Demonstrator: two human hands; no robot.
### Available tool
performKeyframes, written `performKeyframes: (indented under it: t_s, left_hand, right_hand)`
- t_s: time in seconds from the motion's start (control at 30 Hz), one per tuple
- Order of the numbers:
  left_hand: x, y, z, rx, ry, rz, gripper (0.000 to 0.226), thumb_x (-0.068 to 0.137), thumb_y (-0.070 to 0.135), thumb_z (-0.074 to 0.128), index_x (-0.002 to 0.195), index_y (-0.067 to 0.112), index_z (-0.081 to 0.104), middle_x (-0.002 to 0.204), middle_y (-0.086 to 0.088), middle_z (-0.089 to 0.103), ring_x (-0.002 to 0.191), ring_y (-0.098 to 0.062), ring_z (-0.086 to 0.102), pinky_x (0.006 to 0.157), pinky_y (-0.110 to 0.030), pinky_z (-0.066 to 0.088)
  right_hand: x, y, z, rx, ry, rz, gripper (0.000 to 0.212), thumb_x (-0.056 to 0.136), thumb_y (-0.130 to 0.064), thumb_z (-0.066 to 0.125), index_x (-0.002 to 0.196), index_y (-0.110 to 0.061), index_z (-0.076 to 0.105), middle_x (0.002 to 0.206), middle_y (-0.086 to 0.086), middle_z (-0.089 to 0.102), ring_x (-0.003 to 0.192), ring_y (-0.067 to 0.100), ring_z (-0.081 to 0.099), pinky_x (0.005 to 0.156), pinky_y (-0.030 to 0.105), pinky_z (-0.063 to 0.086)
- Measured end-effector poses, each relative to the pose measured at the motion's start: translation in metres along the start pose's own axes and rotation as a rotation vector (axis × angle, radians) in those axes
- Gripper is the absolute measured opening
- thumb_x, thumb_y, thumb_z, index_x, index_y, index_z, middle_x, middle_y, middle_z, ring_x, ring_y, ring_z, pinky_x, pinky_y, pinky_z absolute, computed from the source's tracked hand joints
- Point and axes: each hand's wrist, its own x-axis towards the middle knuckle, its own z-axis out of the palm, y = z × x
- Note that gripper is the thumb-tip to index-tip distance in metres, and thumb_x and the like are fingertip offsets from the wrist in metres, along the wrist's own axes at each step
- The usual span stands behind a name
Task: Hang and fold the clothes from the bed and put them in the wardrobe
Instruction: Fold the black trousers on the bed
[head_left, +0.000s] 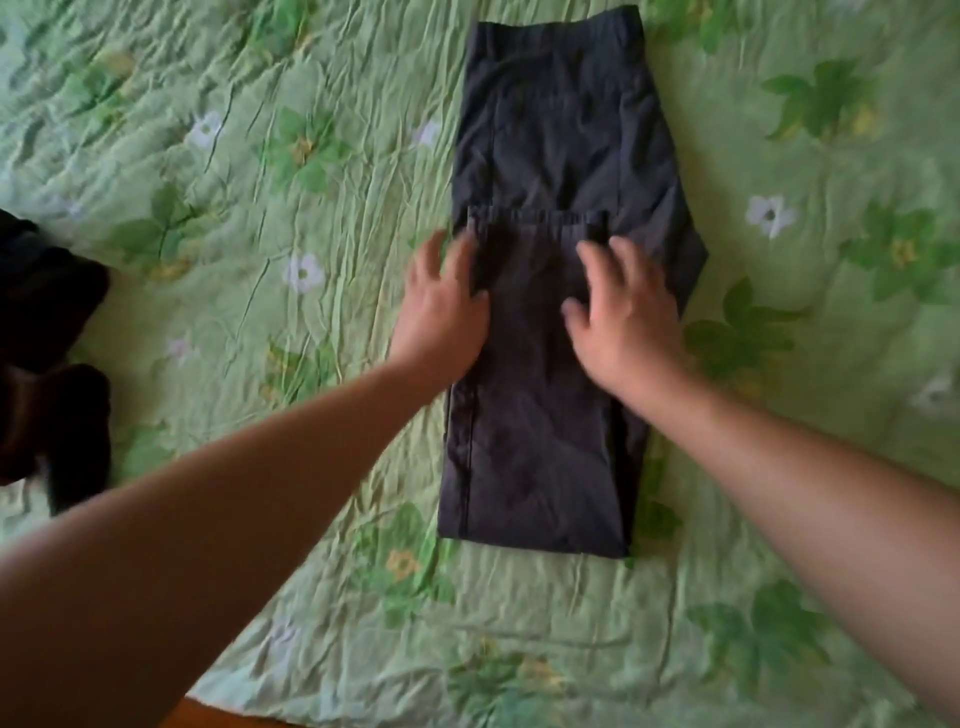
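Observation:
Dark grey trousers (561, 135) lie lengthwise on the green flowered bedspread (260, 156), with the leg ends folded up over the middle so a hem edge runs across at mid-length. My left hand (441, 306) rests with spread fingers on the left edge of the folded part. On the right side of that fold lies my right hand (618, 312), fingers spread and flat on the cloth. Neither hand grips the fabric.
A black garment (47, 332) lies bunched at the left edge of the bed. A strip of brown floor or bed frame (208, 719) shows at the bottom edge.

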Motion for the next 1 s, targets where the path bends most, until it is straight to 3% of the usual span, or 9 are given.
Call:
performKeyframes:
  t_s: [0.17, 0.27, 0.4, 0.53, 0.67, 0.73, 0.83, 0.9, 1.0]
  left_hand:
    - [-0.028, -0.025, 0.066, 0.387, -0.164, 0.205, 0.073, 0.1, 0.055, 0.035, 0.16, 0.026, 0.005, 0.166, -0.01, -0.011, 0.153, -0.026, -0.012, 0.124, -0.05, 0.007]
    - [-0.027, -0.032, 0.077, 0.411, -0.146, 0.186, 0.071, 0.098, 0.057, 0.034, 0.159, 0.026, 0.012, 0.167, -0.011, -0.001, 0.154, -0.028, -0.002, 0.123, -0.05, 0.009]
    - [-0.006, -0.021, 0.058, 0.349, 0.012, 0.219, 0.063, 0.095, 0.047, 0.043, 0.153, 0.026, 0.033, 0.164, -0.012, 0.017, 0.152, -0.03, 0.015, 0.12, -0.049, 0.019]
    - [0.055, -0.018, 0.048, 0.414, -0.004, 0.233, 0.066, 0.102, 0.049, 0.035, 0.159, 0.028, 0.012, 0.167, -0.009, -0.005, 0.154, -0.025, -0.008, 0.123, -0.051, 0.008]
    - [0.084, -0.03, 0.058, 0.495, -0.104, 0.219, 0.069, 0.1, 0.058, 0.025, 0.159, 0.028, 0.006, 0.167, -0.007, -0.002, 0.154, -0.024, -0.003, 0.122, -0.054, 0.009]
    - [0.084, -0.029, 0.057, 0.501, -0.064, 0.223, 0.067, 0.099, 0.058, 0.031, 0.157, 0.027, 0.022, 0.166, -0.01, 0.013, 0.153, -0.028, 0.01, 0.121, -0.055, 0.014]
    - [0.108, -0.017, 0.043, 0.439, 0.134, 0.262, 0.053, 0.096, 0.051, 0.042, 0.139, 0.022, 0.052, 0.151, -0.014, 0.04, 0.143, -0.032, 0.033, 0.116, -0.054, 0.027]
    - [0.144, -0.007, 0.034, 0.395, 0.13, 0.255, 0.055, 0.099, 0.051, 0.038, 0.148, 0.026, 0.039, 0.161, -0.014, 0.023, 0.151, -0.031, 0.015, 0.121, -0.051, 0.018]
    - [0.198, -0.001, 0.034, 0.448, 0.012, 0.238, 0.067, 0.1, 0.06, 0.026, 0.158, 0.033, 0.005, 0.166, -0.011, -0.011, 0.153, -0.027, -0.014, 0.124, -0.048, 0.001]
  right_hand:
    - [-0.032, 0.027, 0.05, -0.24, -0.266, -0.077, 0.077, 0.093, -0.065, 0.041, 0.159, -0.032, 0.02, 0.168, 0.009, 0.006, 0.153, 0.039, 0.005, 0.117, 0.069, 0.01]
    - [-0.032, 0.035, 0.063, -0.289, -0.3, -0.065, 0.078, 0.093, -0.071, 0.033, 0.16, -0.034, 0.015, 0.168, 0.009, 0.006, 0.153, 0.037, 0.005, 0.118, 0.065, 0.011]
    - [-0.011, 0.031, 0.046, -0.223, -0.122, -0.082, 0.067, 0.095, -0.063, 0.039, 0.152, -0.027, 0.039, 0.162, 0.013, 0.027, 0.148, 0.037, 0.026, 0.113, 0.061, 0.024]
    - [0.049, 0.039, 0.041, -0.272, -0.092, -0.133, 0.073, 0.096, -0.065, 0.037, 0.159, -0.031, 0.02, 0.168, 0.009, 0.006, 0.154, 0.038, 0.003, 0.116, 0.069, 0.006]
    - [0.083, 0.055, 0.056, -0.361, -0.271, -0.069, 0.078, 0.089, -0.082, 0.014, 0.157, -0.046, -0.001, 0.168, 0.004, -0.012, 0.153, 0.037, -0.011, 0.114, 0.072, -0.001]
    - [0.083, 0.057, 0.056, -0.347, -0.27, -0.059, 0.079, 0.088, -0.083, 0.013, 0.157, -0.046, 0.005, 0.169, 0.004, -0.003, 0.154, 0.036, -0.004, 0.115, 0.07, 0.003]
    - [0.099, 0.052, 0.042, -0.278, -0.115, -0.065, 0.072, 0.092, -0.076, 0.025, 0.151, -0.036, 0.037, 0.159, 0.011, 0.032, 0.146, 0.037, 0.026, 0.113, 0.065, 0.022]
    - [0.133, 0.051, 0.038, -0.243, -0.029, -0.106, 0.069, 0.094, -0.071, 0.031, 0.151, -0.034, 0.037, 0.16, 0.014, 0.028, 0.147, 0.038, 0.023, 0.112, 0.066, 0.023]
    - [0.196, 0.055, 0.04, -0.282, -0.116, -0.097, 0.077, 0.092, -0.077, 0.021, 0.158, -0.038, 0.01, 0.168, 0.007, -0.001, 0.154, 0.035, -0.006, 0.116, 0.07, 0.005]
